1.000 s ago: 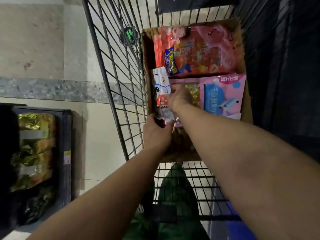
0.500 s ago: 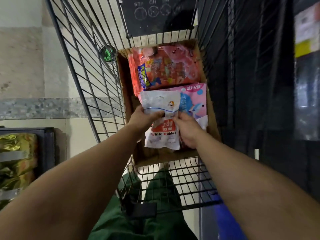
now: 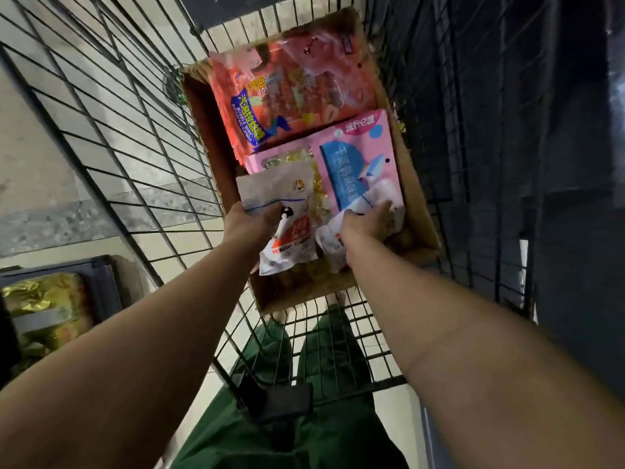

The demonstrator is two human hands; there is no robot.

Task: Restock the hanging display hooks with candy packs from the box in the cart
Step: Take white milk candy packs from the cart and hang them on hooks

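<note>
A cardboard box [image 3: 421,198] sits inside the wire cart [image 3: 135,140]. My left hand [image 3: 252,220] grips a white White Rabbit candy pack [image 3: 280,214] over the box's near left part. My right hand [image 3: 367,220] grips a second white candy pack [image 3: 338,245] at the box's near right. Under them lie a pink pack with a blue panel [image 3: 358,157] and, farther back, a large orange-red pack [image 3: 291,96]. The display hooks are out of view.
Gold-wrapped goods [image 3: 40,309] fill a dark shelf bin at the lower left. Dark shelving [image 3: 507,130] stands close on the cart's right. Tiled floor shows on the left, and green trousers [image 3: 297,418] show below the cart's near end.
Both hands held one white pack together half a second ago. Now they have parted: the left hand keeps that pack and the right hand has taken hold of a second white pack.
</note>
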